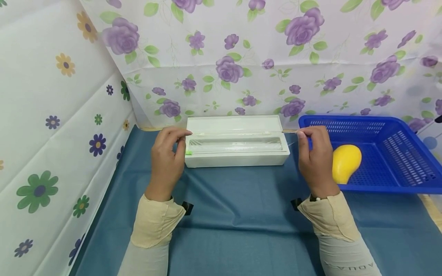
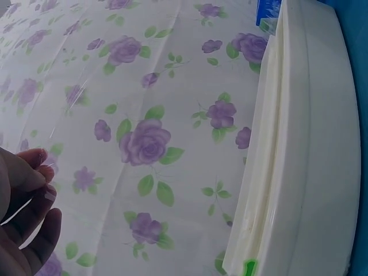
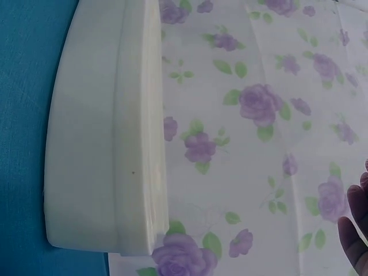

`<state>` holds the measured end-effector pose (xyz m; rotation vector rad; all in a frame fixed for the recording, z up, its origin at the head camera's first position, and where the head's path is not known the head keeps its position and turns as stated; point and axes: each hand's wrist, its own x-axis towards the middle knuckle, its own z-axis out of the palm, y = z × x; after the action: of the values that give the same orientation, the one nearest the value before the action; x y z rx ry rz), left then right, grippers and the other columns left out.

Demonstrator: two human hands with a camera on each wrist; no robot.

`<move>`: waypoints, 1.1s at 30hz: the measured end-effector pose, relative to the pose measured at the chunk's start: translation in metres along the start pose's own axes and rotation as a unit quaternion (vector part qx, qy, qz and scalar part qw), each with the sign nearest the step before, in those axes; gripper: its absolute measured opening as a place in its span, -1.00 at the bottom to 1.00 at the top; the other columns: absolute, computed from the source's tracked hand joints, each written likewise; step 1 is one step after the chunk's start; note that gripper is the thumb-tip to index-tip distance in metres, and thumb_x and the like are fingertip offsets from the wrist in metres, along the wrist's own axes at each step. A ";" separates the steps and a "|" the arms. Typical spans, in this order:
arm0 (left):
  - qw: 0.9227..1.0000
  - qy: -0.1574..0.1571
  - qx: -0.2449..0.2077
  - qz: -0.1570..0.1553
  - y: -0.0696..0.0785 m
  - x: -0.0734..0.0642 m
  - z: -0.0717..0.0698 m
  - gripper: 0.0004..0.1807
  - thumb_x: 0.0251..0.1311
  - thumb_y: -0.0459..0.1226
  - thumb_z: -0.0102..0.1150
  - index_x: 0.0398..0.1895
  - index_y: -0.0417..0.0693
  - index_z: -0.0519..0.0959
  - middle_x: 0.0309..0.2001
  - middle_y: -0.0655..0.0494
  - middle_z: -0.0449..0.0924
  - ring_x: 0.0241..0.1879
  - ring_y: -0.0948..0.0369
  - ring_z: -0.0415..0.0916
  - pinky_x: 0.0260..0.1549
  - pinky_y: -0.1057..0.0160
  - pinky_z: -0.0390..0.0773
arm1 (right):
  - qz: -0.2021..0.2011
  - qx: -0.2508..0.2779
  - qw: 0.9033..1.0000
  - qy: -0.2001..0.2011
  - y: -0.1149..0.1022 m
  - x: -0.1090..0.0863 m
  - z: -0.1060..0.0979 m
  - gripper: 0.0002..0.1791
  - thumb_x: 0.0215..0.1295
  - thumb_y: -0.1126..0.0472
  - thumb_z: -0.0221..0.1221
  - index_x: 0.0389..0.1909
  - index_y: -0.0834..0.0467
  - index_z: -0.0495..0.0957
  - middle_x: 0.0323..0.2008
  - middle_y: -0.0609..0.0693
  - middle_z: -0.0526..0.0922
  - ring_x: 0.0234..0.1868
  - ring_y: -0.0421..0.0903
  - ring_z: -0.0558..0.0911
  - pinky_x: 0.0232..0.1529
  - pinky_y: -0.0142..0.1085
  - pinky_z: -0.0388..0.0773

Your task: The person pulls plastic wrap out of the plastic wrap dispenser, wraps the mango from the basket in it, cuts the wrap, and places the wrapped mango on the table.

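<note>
A long white cling film dispenser box [image 1: 238, 160] lies on the table with its lid [image 1: 235, 124] raised at the back. Clear cling film [image 1: 236, 145] shows in its opening. On the box's left, my left hand [image 1: 168, 161] pinches the film edge between thumb and fingertips; faint glints of cling film [image 2: 73, 103] run up from those fingers in the left wrist view. To the right, my right hand [image 1: 315, 161] pinches the other end, with thumb and forefinger together. The film is so transparent that its outline is hard to follow. A green slider [image 1: 188, 152] sits at the box's left front corner.
A blue plastic basket [image 1: 397, 188] stands at the right, close behind my right hand, and holds a yellow mango-shaped fruit [image 1: 348, 161]. A blue-grey cloth [image 1: 238, 245] covers the table. Flowered sheets [image 1: 207, 92] hang behind and at the left.
</note>
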<state>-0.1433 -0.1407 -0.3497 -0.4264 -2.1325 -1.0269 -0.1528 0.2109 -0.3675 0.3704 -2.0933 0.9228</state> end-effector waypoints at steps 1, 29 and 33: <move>1.000 0.001 -0.001 0.001 0.000 0.000 0.000 -0.73 0.49 -0.41 -0.03 -0.14 -0.16 0.72 -0.11 -0.13 0.60 -0.20 0.03 0.52 -0.17 0.14 0.48 | 0.000 0.001 1.000 0.001 0.000 0.000 0.000 -0.79 0.52 0.29 0.07 -0.12 0.40 0.53 -0.20 0.28 0.51 -0.11 0.13 0.48 0.05 -0.41 0.35; 0.999 0.036 -0.036 0.014 0.017 0.000 -0.011 -0.73 0.44 -0.47 0.00 -0.16 -0.16 0.74 -0.15 -0.10 0.63 -0.24 0.07 0.51 -0.18 0.30 0.44 | -0.008 0.010 0.999 0.033 -0.007 0.003 -0.008 -0.77 0.51 0.27 0.09 -0.14 0.41 0.53 -0.21 0.30 0.52 -0.10 0.12 0.47 0.09 -0.41 0.33; 0.999 0.034 -0.039 0.017 0.019 0.001 -0.010 -0.73 0.44 -0.46 0.00 -0.16 -0.14 0.74 -0.15 -0.08 0.63 -0.23 0.09 0.52 -0.19 0.32 0.44 | -0.006 0.010 0.999 0.038 -0.008 0.003 -0.010 -0.76 0.52 0.25 0.08 -0.14 0.42 0.53 -0.20 0.31 0.52 -0.10 0.11 0.46 0.08 -0.41 0.32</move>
<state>-0.1286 -0.1370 -0.3346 -0.4566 -2.0237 -1.0939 -0.1449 0.2131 -0.3568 0.3531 -2.0121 0.9382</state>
